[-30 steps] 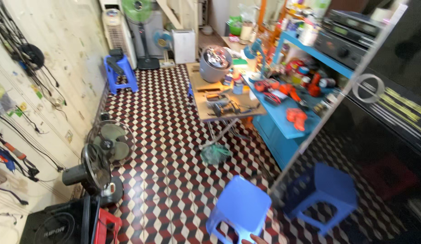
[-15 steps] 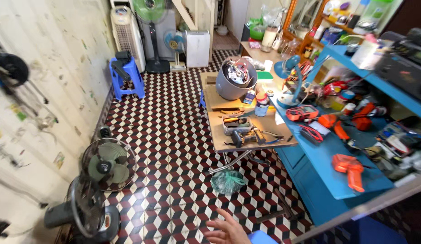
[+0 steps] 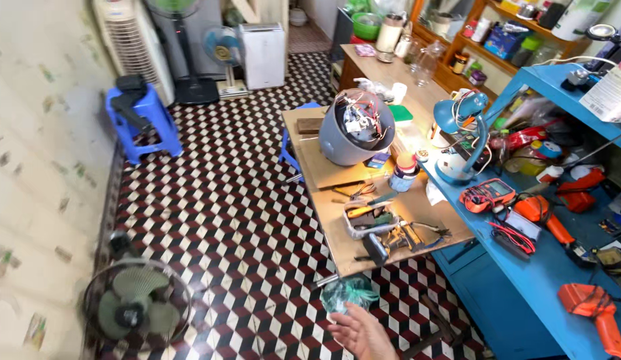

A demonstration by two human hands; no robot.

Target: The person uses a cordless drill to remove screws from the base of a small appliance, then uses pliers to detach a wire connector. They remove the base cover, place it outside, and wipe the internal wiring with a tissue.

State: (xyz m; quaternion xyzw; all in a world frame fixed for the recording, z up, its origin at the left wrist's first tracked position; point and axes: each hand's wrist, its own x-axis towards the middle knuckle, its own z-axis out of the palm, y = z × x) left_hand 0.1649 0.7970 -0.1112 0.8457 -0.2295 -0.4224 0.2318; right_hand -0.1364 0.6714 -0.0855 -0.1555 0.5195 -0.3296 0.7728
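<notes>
Only one hand shows, which I take to be my right hand (image 3: 361,333), low in the head view. Its fingers are spread and it holds nothing. It hovers over the checkered floor, just below a crumpled green bag (image 3: 349,292) that lies under the near end of a small wooden table (image 3: 322,167). On that table stands a grey round appliance (image 3: 354,132) with exposed wiring, and nearer me a tray of hand tools (image 3: 372,220). My left hand is out of view.
A blue workbench (image 3: 544,283) on the right carries an orange multimeter (image 3: 487,194), orange power tools (image 3: 589,308) and a blue desk lamp (image 3: 457,120). A floor fan (image 3: 137,310) sits at the lower left. A blue stool (image 3: 141,119) and a white box unit (image 3: 262,53) stand farther back.
The view has swung and moved closer to the wooden table and blue bench. My hand came into view at the bottom and stays there, open.
</notes>
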